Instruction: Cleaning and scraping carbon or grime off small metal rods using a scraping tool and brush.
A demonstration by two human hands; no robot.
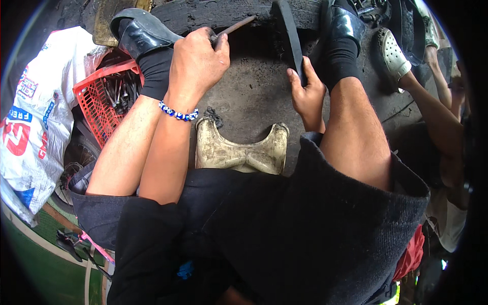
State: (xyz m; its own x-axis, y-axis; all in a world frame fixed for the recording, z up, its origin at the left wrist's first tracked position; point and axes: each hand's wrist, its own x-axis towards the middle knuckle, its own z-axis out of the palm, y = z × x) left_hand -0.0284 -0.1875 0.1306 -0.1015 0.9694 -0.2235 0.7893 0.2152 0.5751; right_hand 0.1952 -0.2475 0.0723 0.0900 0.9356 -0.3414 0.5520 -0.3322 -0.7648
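My left hand (201, 58), with a blue and white bead bracelet at the wrist, is closed around a thin, rusty-brown rod-like tool (239, 25). Its tip points up and to the right, and my fingers cover its grip end. My right hand (309, 95) pinches the lower end of a long, flat black strip (288, 35) between thumb and fingers. That strip stands nearly upright, its top close to a dark, worn curved block (213, 16). Between my legs sits a dirty cream-coloured piece (239, 152) with a rounded notch; its lower part is hidden by my shorts.
At left, a red plastic basket (91, 96) holds metal parts beside a white printed sack (48, 117). My shod feet flank the work. On the right are another person's leg and pale clog (393, 53). Dark metal parts (373, 11) lie at the top right.
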